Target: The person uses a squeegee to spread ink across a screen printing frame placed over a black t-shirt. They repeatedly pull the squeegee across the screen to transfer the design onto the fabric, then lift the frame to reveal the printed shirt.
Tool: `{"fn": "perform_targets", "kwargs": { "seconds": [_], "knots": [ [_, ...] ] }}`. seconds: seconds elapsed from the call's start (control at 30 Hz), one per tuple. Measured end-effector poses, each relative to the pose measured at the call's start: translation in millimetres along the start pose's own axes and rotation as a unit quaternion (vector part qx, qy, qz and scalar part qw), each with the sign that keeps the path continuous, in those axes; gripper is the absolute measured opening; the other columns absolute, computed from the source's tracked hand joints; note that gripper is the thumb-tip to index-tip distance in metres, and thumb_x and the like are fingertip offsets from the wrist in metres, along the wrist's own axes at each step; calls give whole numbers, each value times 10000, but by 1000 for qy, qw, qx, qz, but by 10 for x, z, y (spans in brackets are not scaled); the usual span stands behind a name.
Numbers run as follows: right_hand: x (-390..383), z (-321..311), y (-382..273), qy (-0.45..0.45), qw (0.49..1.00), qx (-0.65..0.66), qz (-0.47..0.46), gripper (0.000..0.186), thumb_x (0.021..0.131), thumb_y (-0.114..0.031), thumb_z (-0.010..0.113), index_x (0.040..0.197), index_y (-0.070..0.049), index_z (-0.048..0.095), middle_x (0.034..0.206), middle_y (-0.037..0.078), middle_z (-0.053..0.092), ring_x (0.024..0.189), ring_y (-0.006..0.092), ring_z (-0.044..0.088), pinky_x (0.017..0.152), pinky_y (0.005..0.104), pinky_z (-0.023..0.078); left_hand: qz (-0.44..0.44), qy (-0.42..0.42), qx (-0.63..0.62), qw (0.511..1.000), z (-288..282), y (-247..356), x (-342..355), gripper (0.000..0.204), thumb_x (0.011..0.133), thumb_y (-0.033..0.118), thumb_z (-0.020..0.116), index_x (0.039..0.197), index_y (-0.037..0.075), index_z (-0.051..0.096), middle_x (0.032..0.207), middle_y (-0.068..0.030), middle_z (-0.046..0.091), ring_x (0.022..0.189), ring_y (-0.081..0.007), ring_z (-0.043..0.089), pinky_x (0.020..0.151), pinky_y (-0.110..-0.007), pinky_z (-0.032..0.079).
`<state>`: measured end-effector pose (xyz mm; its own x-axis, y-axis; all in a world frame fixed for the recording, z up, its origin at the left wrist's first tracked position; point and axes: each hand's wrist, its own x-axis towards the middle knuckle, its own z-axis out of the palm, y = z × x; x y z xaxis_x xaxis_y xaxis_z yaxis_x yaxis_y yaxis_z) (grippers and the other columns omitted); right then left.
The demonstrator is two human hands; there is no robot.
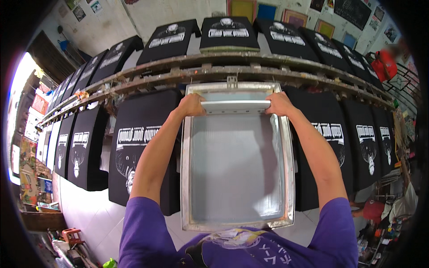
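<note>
In front of me lies a screen-printing frame (187, 178) with a pale metal border and a grey mesh. A long white-grey squeegee (237, 107) spans the frame near its far end. My left hand (192, 105) is closed around the squeegee's left end, and my right hand (279, 104) grips its right end. Both arms reach straight forward over the frame's sides. Whatever lies beneath the screen is hidden. A small metal clamp (232, 82) sits at the middle of the frame's far edge.
Black printed shirts on boards flank the frame: one to the left (145, 147), one to the right (328, 147). A wooden rail (156, 79) runs just beyond, with another row of black shirts (229, 35) behind it. At the far right is a person in red (385, 64).
</note>
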<state>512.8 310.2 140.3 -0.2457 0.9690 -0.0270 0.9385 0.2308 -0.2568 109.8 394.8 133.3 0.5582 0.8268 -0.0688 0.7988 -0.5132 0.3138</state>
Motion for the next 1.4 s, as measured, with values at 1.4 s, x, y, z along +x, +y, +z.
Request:
{"fn": "perform_targets", "kwargs": {
  "seconds": [1.4],
  "knots": [
    [-4459, 1170, -1693, 277, 937, 121, 174, 750, 840, -445, 789, 1408, -4, 577, 1276, 210, 578, 1205, 427, 537, 1066, 544, 431, -358, 299, -231, 854, 1371, 1539, -4627, 392, 944, 289, 791, 1248, 52, 717, 1143, -147, 703, 994, -318, 676, 862, -432, 547]
  ]
}}
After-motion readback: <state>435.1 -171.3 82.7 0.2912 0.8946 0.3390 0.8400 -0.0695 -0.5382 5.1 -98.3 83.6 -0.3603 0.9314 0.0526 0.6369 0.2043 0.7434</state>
